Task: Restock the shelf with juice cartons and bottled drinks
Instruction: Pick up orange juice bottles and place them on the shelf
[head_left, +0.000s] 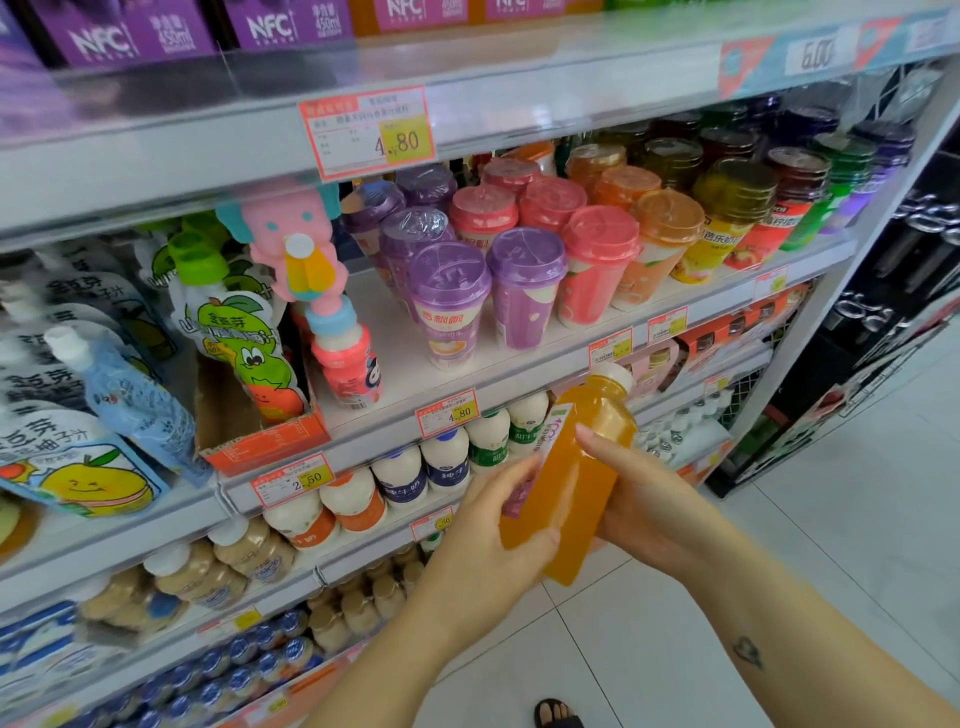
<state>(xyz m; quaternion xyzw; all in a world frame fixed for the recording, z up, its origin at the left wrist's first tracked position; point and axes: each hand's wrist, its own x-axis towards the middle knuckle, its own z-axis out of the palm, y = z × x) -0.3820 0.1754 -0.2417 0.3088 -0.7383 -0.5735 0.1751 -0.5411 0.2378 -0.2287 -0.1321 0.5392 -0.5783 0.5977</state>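
Observation:
An orange juice bottle (574, 467) with a white cap and a pink-and-green label tilts in front of the shelves, cap pointing up and to the right. My left hand (488, 535) grips its lower part from the left, thumb across the base. My right hand (644, 493) holds its body from the right, fingers lying along the side. Purple NFC juice cartons (130, 31) stand on the top shelf. The bottle hangs level with the lower shelf rail (374, 441), apart from it.
Lidded milk tea cups (498, 270) fill the middle shelf, drink pouches (228, 332) stand at left. Rows of small white and brown bottles (405, 473) line the lower shelves. A dark rack (883, 322) stands to the right. White floor tiles (831, 545) lie below.

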